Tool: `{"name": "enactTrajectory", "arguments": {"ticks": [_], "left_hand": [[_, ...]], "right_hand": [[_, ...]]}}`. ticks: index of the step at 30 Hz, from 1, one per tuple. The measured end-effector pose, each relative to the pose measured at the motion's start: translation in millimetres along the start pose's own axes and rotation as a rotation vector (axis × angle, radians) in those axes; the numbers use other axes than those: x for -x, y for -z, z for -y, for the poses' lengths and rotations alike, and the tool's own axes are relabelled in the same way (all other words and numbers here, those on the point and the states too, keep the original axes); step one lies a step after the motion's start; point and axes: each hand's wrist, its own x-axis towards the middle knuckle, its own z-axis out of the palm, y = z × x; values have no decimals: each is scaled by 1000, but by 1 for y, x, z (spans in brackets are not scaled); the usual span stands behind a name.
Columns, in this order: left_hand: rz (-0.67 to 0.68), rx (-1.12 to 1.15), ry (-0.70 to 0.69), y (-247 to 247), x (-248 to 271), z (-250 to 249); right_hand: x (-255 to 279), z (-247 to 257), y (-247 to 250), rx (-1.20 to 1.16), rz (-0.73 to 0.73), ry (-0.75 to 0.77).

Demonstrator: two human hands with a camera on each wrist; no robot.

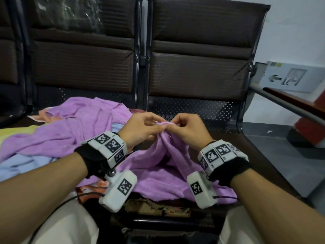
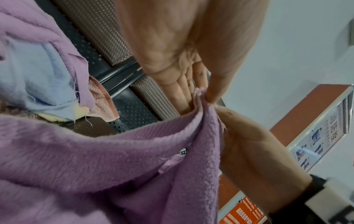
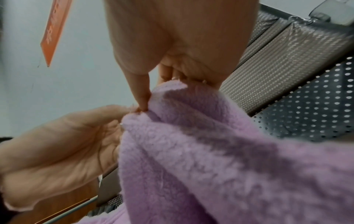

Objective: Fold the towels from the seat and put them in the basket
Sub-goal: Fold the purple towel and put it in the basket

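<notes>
- Both forearms reach forward from the person's lap, wrist cameras strapped on.
- Just beyond, the left hand (image 1: pixel 140 126) and right hand (image 1: pixel 189 128) meet, each pinching the same bunched edge of the purple towel (image 1: pixel 158 166), which drapes down onto the seat (image 1: pixel 263 155).
- Left of it lies a heap of other towels (image 1: pixel 70 124); no basket shows.
- Risk, as a judgement: pinches this close together may leave the corners unfound, so the fold goes crooked.

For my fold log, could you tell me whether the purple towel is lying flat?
No, both hands pinch the purple towel up into a peak.
</notes>
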Motion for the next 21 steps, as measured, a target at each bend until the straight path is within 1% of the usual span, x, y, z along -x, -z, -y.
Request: {"name": "enactTrajectory", "arguments": {"ticks": [2,4,5,7,8,10,13,16,17,19,21], "left_hand": [[-14,-60,-49,3,-2,-1],[-33,-132,-131,9,-4,-4],[-54,-164,-176,13,-6,-5],[-140,-263,-248,23,-9,-5],[-188,-331,-270,28,-10,-5],[-254,-465,-300,37,-11,-3],[-320,-619,-356,41,-9,-4],[-333,-611,-373,45,-7,-5],[-329,-613,-375,46,-7,-4],[-316,-641,-385,47,-6,-3],[-317,-648,-411,45,-4,-3]], "right_hand": [[-1,0,3,-10,58,-11],[0,1,11,64,155,30],[1,0,16,162,224,62],[4,0,30,421,358,96],[5,0,37,560,389,112],[4,1,48,779,346,185],[4,10,52,934,235,305],[8,16,53,937,214,317],[10,18,55,923,169,313],[13,20,58,933,61,356],[15,20,59,965,22,403]]}}
